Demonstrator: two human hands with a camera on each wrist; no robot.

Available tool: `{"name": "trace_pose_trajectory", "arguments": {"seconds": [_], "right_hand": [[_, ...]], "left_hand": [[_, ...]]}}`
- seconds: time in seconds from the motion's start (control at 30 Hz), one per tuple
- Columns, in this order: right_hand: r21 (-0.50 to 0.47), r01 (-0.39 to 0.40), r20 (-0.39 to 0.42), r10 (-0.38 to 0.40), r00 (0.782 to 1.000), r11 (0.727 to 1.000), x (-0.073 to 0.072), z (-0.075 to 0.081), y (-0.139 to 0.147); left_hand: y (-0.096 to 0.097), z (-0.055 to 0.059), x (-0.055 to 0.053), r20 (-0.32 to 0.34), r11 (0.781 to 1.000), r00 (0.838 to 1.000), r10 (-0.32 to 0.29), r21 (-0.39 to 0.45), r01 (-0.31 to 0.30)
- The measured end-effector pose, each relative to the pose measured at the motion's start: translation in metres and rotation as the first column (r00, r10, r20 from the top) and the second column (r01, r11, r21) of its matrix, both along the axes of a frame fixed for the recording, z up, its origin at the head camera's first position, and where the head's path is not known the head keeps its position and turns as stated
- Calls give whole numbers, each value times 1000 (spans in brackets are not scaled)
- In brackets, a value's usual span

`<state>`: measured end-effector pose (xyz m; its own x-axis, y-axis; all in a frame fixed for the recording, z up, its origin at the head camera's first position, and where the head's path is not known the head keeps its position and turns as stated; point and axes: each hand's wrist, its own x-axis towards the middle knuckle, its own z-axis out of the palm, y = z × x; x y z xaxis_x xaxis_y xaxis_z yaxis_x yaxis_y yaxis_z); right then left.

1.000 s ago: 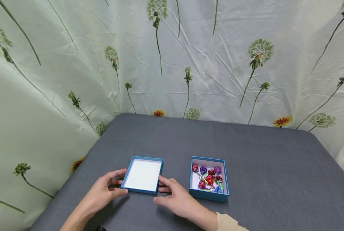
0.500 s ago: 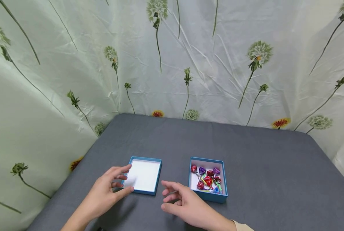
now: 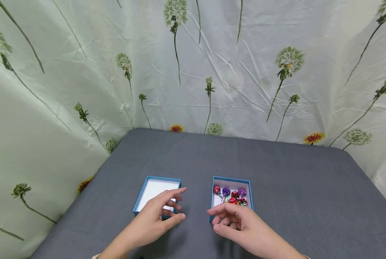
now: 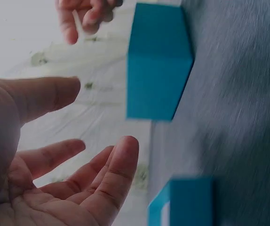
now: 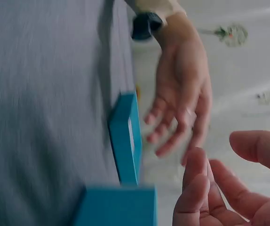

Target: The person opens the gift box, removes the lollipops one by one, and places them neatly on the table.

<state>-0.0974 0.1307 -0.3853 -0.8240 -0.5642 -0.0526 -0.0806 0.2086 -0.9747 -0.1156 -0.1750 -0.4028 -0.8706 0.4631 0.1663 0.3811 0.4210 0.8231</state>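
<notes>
A shallow blue box lid (image 3: 155, 187) lies on the left with its white inside facing up. To its right stands a deeper blue box (image 3: 231, 178) holding several lollipops (image 3: 233, 200) in red and purple wrappers. My left hand (image 3: 155, 221) hovers over the lid's near right corner, fingers spread and holding nothing. Over the near side of the box is my right hand (image 3: 241, 228), its fingers loosely bent and gripping nothing; it hides some of the lollipops. The left wrist view shows the box (image 4: 156, 70) beyond the left fingertips.
A dark grey cloth covers the table (image 3: 277, 187). Behind it and along the left hangs a pale curtain (image 3: 238, 90) printed with dandelions. In the right wrist view a dark band (image 5: 146, 26) sits on the left wrist.
Both hands have let go of the lid's sides and moved right. The right hand is now over the box's near edge, the left over the lid's right side. Lid and box stay put.
</notes>
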Motion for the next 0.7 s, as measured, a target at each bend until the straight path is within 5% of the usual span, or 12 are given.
{"name": "trace_pose_trajectory", "arguments": {"seconds": [0.2, 0.37, 0.5, 0.7], "right_hand": [[190, 156, -221, -113, 969, 969, -10, 12, 36], [313, 241, -284, -151, 947, 919, -24, 22, 60], [374, 255, -334, -127, 934, 892, -34, 25, 71], [442, 193, -313, -52, 948, 876, -43, 21, 76]], "left_hand": [[26, -8, -7, 131, 999, 990, -53, 16, 52], [43, -15, -12, 223, 997, 972, -72, 32, 67], [54, -22, -15, 258, 998, 964, -63, 27, 58], [63, -26, -20, 269, 998, 961, -69, 31, 62]]}}
